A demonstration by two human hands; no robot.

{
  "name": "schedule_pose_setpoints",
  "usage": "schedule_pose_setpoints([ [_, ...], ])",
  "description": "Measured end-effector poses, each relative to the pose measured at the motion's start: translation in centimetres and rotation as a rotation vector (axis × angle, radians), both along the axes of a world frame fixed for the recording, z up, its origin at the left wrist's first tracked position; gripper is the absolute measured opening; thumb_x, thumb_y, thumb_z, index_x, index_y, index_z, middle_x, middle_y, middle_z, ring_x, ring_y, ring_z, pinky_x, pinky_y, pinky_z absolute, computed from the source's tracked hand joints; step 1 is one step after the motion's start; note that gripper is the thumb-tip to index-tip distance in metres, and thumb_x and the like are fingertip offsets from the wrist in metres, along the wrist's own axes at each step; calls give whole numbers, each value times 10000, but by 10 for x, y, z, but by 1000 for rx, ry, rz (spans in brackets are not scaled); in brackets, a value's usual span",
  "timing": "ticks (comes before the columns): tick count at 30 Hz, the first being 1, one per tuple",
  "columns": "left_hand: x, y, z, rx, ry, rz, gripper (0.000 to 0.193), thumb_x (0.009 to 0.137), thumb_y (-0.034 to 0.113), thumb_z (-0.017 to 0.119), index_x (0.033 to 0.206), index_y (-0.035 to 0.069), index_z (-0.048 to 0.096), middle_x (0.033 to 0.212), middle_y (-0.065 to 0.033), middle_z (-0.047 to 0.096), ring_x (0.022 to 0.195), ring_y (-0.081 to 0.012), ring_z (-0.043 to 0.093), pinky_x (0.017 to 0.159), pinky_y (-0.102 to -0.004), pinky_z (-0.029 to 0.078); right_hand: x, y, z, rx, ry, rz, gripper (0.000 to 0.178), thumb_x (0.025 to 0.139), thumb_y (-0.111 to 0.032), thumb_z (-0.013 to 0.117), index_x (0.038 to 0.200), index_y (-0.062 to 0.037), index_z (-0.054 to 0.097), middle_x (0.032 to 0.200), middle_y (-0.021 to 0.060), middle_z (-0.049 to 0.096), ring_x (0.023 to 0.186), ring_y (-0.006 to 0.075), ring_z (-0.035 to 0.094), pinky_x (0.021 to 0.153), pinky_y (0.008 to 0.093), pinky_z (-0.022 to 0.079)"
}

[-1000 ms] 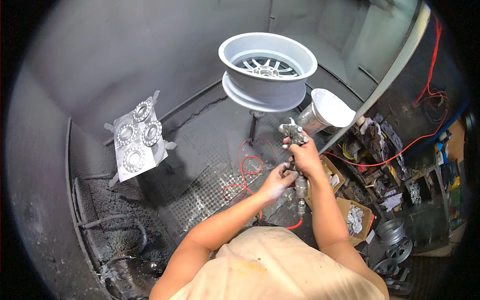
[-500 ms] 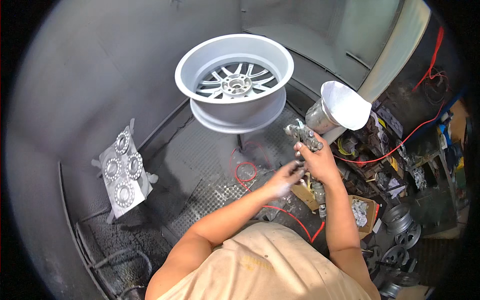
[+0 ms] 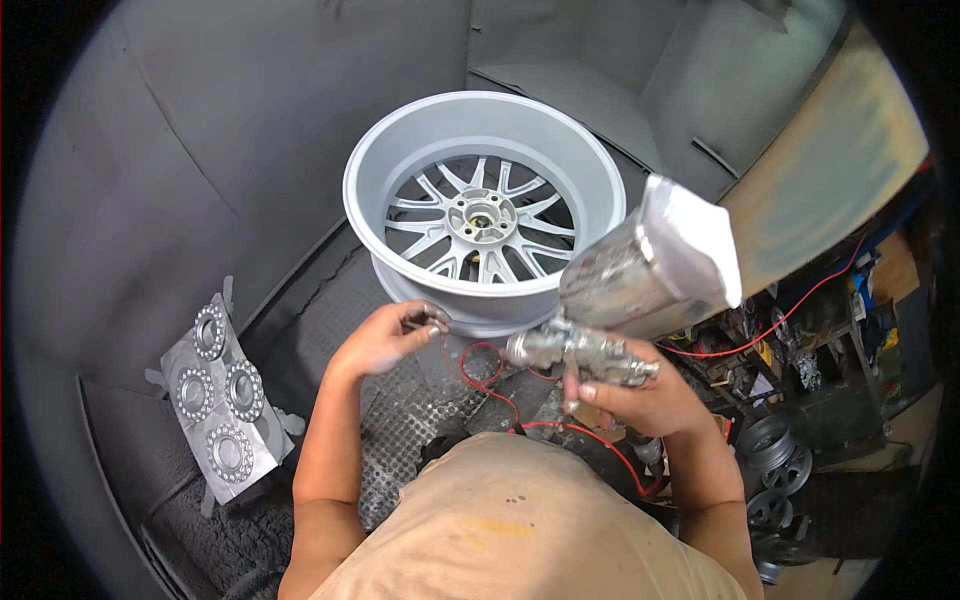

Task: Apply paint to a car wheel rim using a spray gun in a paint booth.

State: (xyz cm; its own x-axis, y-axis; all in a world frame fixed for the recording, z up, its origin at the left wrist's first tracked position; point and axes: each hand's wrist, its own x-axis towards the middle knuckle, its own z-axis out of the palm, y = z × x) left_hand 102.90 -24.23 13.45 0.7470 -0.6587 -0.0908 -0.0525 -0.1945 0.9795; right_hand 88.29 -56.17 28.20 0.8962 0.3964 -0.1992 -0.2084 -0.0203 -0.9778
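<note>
Head view: I see a metal spray gun [image 3: 590,351] right of centre, gripped in the right hand [image 3: 648,396], its cup [image 3: 618,286] overlapping a silver wheel [image 3: 483,217]. The left hand [image 3: 388,340] curls near the wheel; I cannot tell whether it pinches anything. Leftward, four rings [image 3: 230,431] lie on a pale sheet [image 3: 264,456].

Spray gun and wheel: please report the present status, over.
Right hand gripping spray gun. Left hand curled near wheel, contact unclear. Wheel pale grey, hollow side up. In view, gun's cup hides part of wheel's right edge.
</note>
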Motion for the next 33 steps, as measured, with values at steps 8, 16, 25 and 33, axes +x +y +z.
schedule_pose_setpoints([
  [8, -40, -76, -52, -135, 108, -777, 471, 1004, 225, 621, 1417, 17, 532, 1436, -139, 571, 1326, -242, 515, 1120, -403, 400, 75, -8, 29, -326, -292, -587, 378, 946, -200, 713, 1259, -14, 608, 886, 23, 676, 718, 82, 626, 495, 214, 471],
  [16, -55, -91, -91, -135, 569, -1033, 488, 1070, 321, 492, 1454, 19, 509, 1488, -145, 521, 1383, -235, 451, 1169, -375, 318, 19, -65, -35, -261, -201, -815, 344, 941, -135, 708, 1256, -18, 633, 960, 3, 694, 858, 81, 594, 802, 250, 475],
  [25, -86, -171, -5, -162, -330, -395, 177, 861, 28, 712, 1035, 6, 735, 962, -126, 725, 885, -280, 690, 829, -361, 534, -60, -49, -143, -213, 26, -596, 491, 965, -116, 627, 1438, -53, 510, 1107, 61, 677, 784, 104, 599, 637, 269, 524],
  [33, -106, -170, 44, -105, -888, -63, 267, 782, 57, 769, 1043, 19, 728, 997, -139, 726, 947, -322, 692, 887, -403, 530, -123, -56, -108, -80, 212, -549, 544, 969, -134, 647, 1471, -21, 470, 973, 15, 658, 703, 79, 571, 605, 262, 502],
])
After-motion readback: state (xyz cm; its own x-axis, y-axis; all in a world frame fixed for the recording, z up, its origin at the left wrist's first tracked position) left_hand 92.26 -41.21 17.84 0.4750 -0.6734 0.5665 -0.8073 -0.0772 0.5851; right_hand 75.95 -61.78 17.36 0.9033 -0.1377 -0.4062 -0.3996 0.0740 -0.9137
